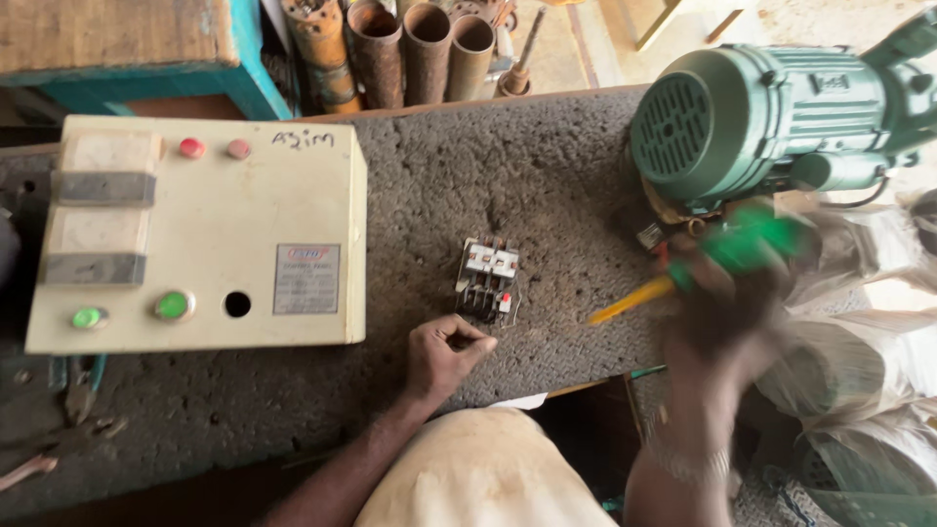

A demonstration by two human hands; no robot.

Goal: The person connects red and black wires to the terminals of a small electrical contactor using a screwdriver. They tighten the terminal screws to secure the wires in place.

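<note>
left hand (444,353) curled shut beside the contactor (487,279), right hand (717,312) gripping a green-handled screwdriver (703,262)

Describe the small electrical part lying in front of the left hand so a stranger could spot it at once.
Start at the big cream control box on the rough grey workbench. To its right, short of the green motor, lies a small switch block, just beyond the left hand. It alone has a white top with red marks and dark terminals below.
</note>
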